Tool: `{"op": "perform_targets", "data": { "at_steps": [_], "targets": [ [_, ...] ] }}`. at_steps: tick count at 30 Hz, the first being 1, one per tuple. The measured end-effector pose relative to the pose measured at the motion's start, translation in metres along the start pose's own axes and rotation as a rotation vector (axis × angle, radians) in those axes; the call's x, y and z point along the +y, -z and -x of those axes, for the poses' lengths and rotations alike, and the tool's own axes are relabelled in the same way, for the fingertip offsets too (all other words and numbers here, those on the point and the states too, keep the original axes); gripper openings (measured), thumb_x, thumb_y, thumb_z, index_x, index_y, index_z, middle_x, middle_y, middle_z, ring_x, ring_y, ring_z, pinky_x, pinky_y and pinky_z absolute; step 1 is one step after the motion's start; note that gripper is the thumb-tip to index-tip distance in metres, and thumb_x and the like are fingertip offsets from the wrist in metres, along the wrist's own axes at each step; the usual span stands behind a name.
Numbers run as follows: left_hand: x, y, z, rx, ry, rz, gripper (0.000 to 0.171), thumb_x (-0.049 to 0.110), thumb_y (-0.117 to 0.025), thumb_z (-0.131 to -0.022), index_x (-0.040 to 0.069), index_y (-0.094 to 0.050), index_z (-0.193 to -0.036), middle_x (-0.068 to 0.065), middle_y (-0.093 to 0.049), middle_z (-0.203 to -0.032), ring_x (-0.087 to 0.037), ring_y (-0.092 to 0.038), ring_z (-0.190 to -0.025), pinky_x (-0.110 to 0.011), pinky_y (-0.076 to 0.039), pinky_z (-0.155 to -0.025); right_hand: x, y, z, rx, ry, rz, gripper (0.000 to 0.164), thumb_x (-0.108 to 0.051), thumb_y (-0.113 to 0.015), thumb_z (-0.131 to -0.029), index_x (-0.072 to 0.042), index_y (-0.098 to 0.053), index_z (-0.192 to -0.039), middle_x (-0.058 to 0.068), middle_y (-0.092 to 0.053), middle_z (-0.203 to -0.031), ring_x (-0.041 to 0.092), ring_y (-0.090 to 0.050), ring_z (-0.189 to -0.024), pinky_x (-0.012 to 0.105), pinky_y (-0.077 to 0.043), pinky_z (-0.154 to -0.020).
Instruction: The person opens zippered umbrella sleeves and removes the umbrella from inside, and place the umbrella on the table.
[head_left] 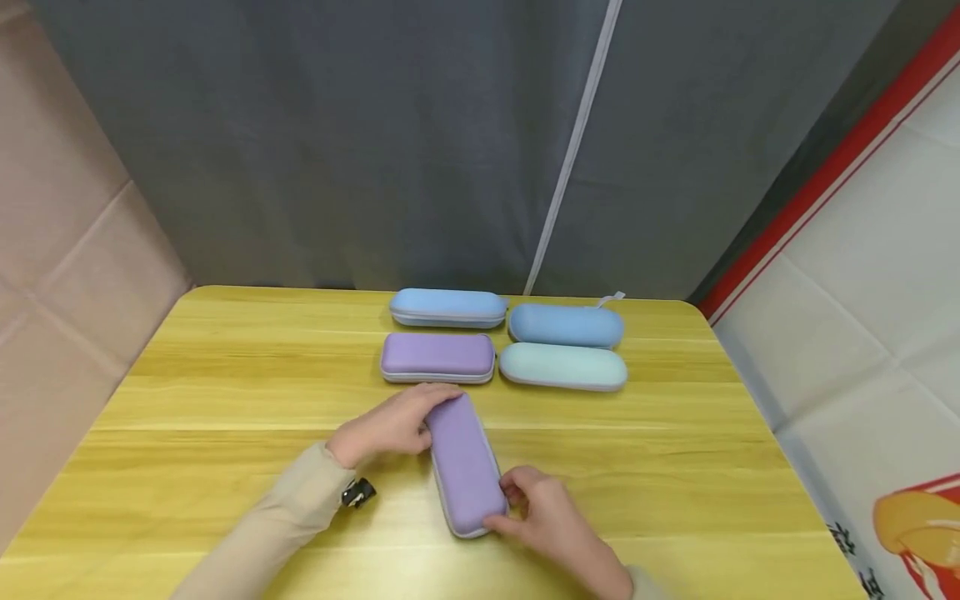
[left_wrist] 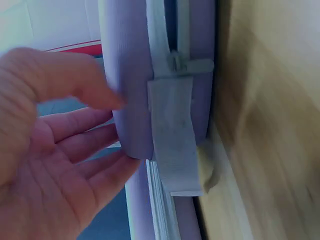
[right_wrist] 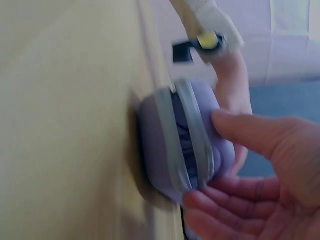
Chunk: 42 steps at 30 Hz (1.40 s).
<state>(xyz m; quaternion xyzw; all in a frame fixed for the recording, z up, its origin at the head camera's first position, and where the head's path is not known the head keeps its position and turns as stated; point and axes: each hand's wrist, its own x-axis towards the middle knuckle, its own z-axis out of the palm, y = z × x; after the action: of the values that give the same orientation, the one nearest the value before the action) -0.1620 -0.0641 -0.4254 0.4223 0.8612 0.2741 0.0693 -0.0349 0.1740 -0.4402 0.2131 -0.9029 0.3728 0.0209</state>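
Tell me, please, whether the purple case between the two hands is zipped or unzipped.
Unzipped, at least partly: both wrist views show the zipper edges of the purple case parted by a dark gap.

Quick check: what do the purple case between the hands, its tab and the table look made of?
Case: probably fabric or faux leather over a stiff shell; matte, finely textured, with firm rounded edges.
Tab: likely woven ribbon, dull; fine ribbing shows.
Table: wood or wood-look laminate, slightly glossy; streaked grain and a pale reflection show.
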Motion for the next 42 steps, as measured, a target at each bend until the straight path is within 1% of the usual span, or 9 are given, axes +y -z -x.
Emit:
{"op": "perform_targets", "data": {
  "at_steps": [4,8,13,15,18,24,31,38,42],
  "targets": [
    [0.007,-0.007,-0.011,0.064,0.015,0.034,0.057,0.004,-0.063,-0.073,-0.008,-0.05,-0.128,-0.019,-0.055,-0.127,-0.03,-0.051,-0.118,-0.042,-0.04,-0.1,-0.006,-0.01,0.003,0.07,-0.012,0.073,0.033,-0.023,-0.085,-0.066,-0.007,-0.06,-0.081,-0.004,-0.051,-0.069,0.003,-0.047,-0.061,0.015,-0.041,-0.052],
    [0.027,-0.02,-0.018,0.232,0.167,-0.008,0.052,0.023,-0.071,-0.077,-0.006,-0.057,-0.118,-0.018,-0.059,-0.116,-0.032,-0.054,-0.107,-0.043,-0.046,-0.089,-0.009,-0.014,0.004,0.087,-0.021,0.079,0.033,-0.027,-0.083,-0.068,-0.008,-0.06,-0.081,-0.004,-0.05,-0.068,0.003,-0.046,-0.059,0.014,-0.041,-0.051],
    [0.051,-0.037,-0.024,0.334,0.45,-0.196,0.098,0.06,-0.077,-0.059,-0.008,-0.045,-0.121,-0.019,-0.048,-0.104,-0.034,-0.05,-0.091,-0.042,-0.051,-0.063,-0.006,-0.01,-0.001,0.133,-0.002,-0.029,0.014,-0.013,-0.074,-0.08,-0.004,-0.064,-0.083,-0.007,-0.056,-0.069,-0.001,-0.05,-0.061,0.015,-0.045,-0.052],
    [0.055,-0.041,-0.026,0.33,0.518,-0.239,0.107,0.064,-0.078,-0.054,-0.008,-0.04,-0.123,-0.019,-0.044,-0.1,-0.034,-0.051,-0.086,-0.042,-0.051,-0.058,-0.003,-0.007,-0.005,0.185,0.02,-0.031,0.003,-0.004,-0.069,-0.082,-0.003,-0.065,-0.081,-0.008,-0.057,-0.067,-0.003,-0.049,-0.059,0.014,-0.044,-0.05],
    [0.058,-0.043,-0.026,0.32,0.564,-0.209,0.105,0.057,-0.08,-0.054,-0.009,-0.038,-0.124,-0.02,-0.042,-0.098,-0.034,-0.053,-0.082,-0.041,-0.051,-0.057,-0.001,-0.003,-0.01,0.237,0.036,0.013,0.008,0.003,-0.064,-0.082,-0.003,-0.066,-0.078,-0.008,-0.057,-0.065,-0.004,-0.047,-0.058,0.013,-0.042,-0.049],
    [0.055,-0.036,-0.019,0.262,0.598,0.001,0.107,0.044,-0.08,-0.059,-0.008,-0.028,-0.137,-0.025,-0.042,-0.114,-0.037,-0.054,-0.09,-0.045,-0.052,-0.068,0.003,-0.003,-0.018,0.244,0.047,0.044,0.008,0.003,-0.069,-0.077,-0.002,-0.066,-0.083,-0.001,-0.06,-0.068,0.003,-0.053,-0.06,0.015,-0.046,-0.052],
    [0.044,-0.02,0.003,0.217,0.589,0.279,0.101,0.032,-0.076,-0.068,-0.012,-0.022,-0.141,-0.031,-0.039,-0.13,-0.038,-0.051,-0.107,-0.05,-0.046,-0.089,-0.001,-0.009,-0.033,0.225,0.042,0.027,0.033,-0.005,-0.077,-0.071,0.006,-0.063,-0.099,0.011,-0.059,-0.08,0.021,-0.056,-0.063,0.021,-0.048,-0.052],
    [0.033,-0.017,0.025,0.27,0.635,0.612,0.084,0.017,-0.074,-0.075,-0.014,-0.027,-0.138,-0.023,-0.051,-0.106,-0.025,-0.059,-0.08,-0.036,-0.054,-0.065,-0.01,-0.02,-0.051,0.145,-0.059,0.117,0.045,-0.024,-0.077,-0.075,0.006,-0.062,-0.105,0.005,-0.055,-0.076,0.014,-0.051,-0.066,0.02,-0.045,-0.056],
    [0.028,-0.02,0.033,0.271,0.669,0.811,0.077,0.012,-0.07,-0.079,-0.01,-0.026,-0.139,-0.021,-0.051,-0.102,-0.021,-0.058,-0.074,-0.036,-0.055,-0.063,-0.016,-0.027,-0.058,0.096,-0.136,0.148,0.056,-0.03,-0.077,-0.075,0.008,-0.058,-0.112,0.011,-0.06,-0.087,0.017,-0.056,-0.072,0.026,-0.049,-0.059]
  ]
}}
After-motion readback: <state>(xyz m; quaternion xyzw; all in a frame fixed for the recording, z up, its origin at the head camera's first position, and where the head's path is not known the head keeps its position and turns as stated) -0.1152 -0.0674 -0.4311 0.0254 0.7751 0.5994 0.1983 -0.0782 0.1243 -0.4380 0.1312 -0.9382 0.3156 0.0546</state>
